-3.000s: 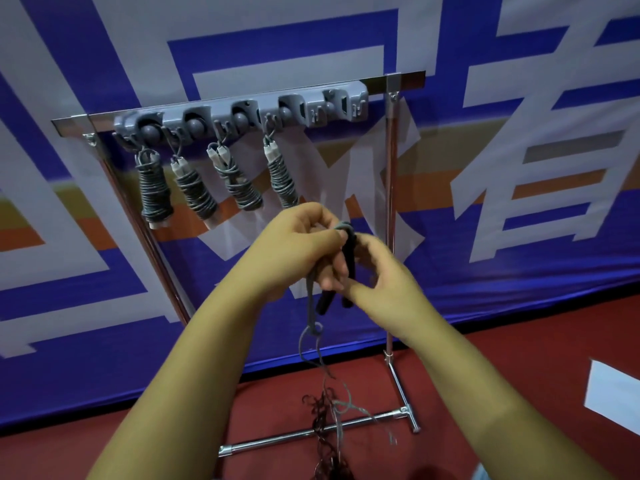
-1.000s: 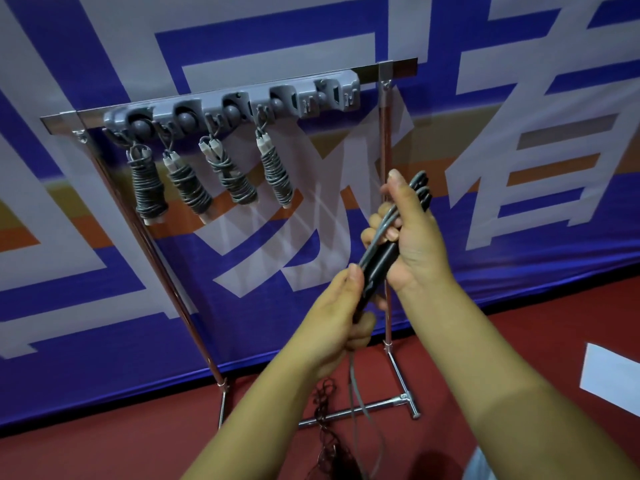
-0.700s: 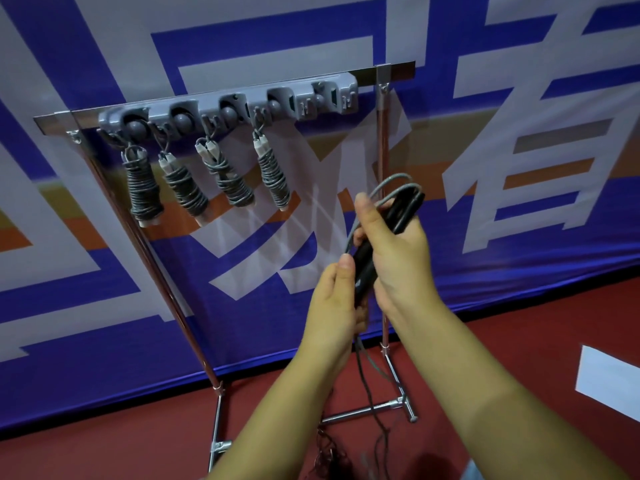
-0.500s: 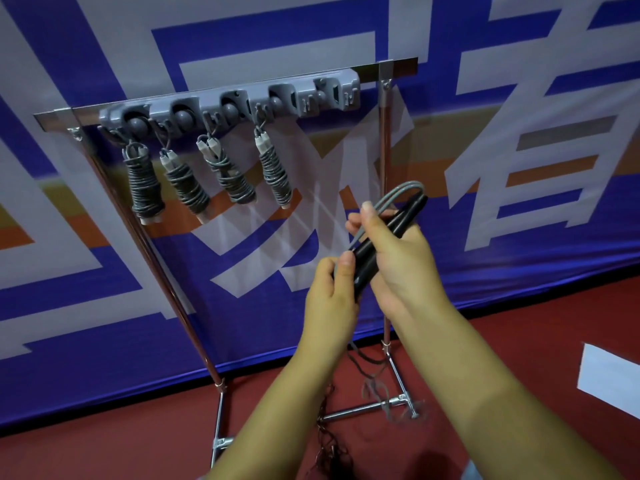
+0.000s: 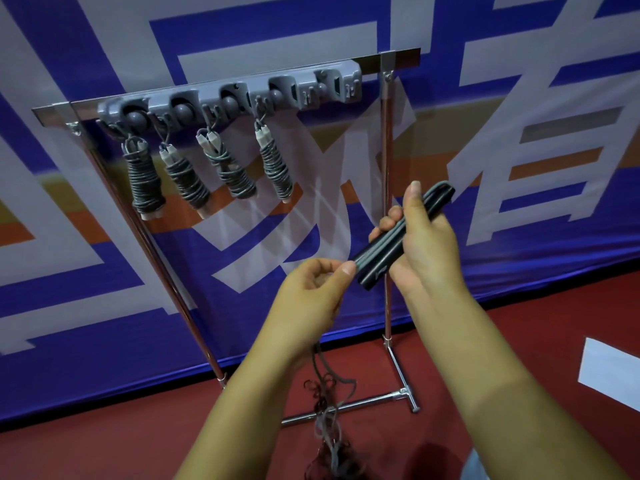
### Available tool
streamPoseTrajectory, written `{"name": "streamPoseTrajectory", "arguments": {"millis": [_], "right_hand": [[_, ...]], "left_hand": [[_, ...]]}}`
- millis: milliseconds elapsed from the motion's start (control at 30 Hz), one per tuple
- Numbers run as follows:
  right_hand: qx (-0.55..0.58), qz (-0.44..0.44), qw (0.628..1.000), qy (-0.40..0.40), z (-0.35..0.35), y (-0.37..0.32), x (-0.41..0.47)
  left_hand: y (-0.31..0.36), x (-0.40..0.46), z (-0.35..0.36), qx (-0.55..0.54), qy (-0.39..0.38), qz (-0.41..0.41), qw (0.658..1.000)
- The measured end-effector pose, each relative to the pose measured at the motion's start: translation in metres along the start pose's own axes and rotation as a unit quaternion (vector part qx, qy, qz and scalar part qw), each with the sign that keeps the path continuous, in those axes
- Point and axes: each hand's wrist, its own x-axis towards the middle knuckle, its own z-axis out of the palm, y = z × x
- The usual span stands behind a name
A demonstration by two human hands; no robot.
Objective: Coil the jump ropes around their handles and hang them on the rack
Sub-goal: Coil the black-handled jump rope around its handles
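Observation:
My right hand (image 5: pixel 424 242) grips the two black handles (image 5: pixel 388 252) of a jump rope, held together and tilted up to the right. My left hand (image 5: pixel 313 289) pinches the grey rope (image 5: pixel 327 386) just below the handles' lower end; the rope hangs down to a tangled pile on the floor. Behind stands the metal rack (image 5: pixel 386 174) with a grey hook strip (image 5: pixel 242 98). Several coiled jump ropes (image 5: pixel 228 168) hang from its left hooks; the rightmost hook is bare.
A blue, white and orange banner (image 5: pixel 519 133) covers the wall behind the rack. The floor is red, with a white sheet (image 5: pixel 609 375) lying at the right. The rack's foot bar (image 5: pixel 363 403) lies on the floor below my hands.
My left hand has slid down and left from the handles and now pinches the rope below them. The rope loop at the handles' top end has been pulled snug.

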Motion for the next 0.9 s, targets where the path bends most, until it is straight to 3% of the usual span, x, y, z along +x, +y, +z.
{"name": "streamPoseTrajectory", "arguments": {"millis": [167,300,400,467,600,700,800,900], "right_hand": [[-0.007,-0.013,1.0,-0.002,0.0,0.001,0.002],[0.017,0.001,1.0,-0.019,0.007,-0.003,0.001],[0.034,0.031,0.998,-0.032,0.012,-0.006,-0.003],[0.037,0.055,0.997,-0.045,0.013,-0.008,-0.006],[0.048,0.124,0.987,-0.088,0.012,-0.013,-0.014],[0.009,0.125,0.987,-0.097,0.008,-0.015,-0.017],[-0.004,0.14,0.984,-0.11,0.004,-0.015,-0.019],[-0.035,0.132,0.982,-0.13,0.003,-0.012,-0.022]], "left_hand": [[0.006,-0.003,-0.008,-0.056,-0.082,-0.029,0.995],[-0.005,-0.006,-0.003,-0.22,-0.19,-0.11,0.95],[-0.018,-0.007,0.0,-0.292,-0.227,-0.108,0.923],[-0.023,-0.006,0.0,-0.287,-0.227,-0.091,0.926],[-0.03,-0.001,-0.003,-0.134,-0.163,-0.048,0.976],[-0.027,0.003,-0.012,0.023,-0.073,0.022,0.997],[-0.025,0.008,-0.023,0.25,0.007,0.155,0.956],[-0.02,0.013,-0.031,0.324,0.06,0.237,0.914]]}}
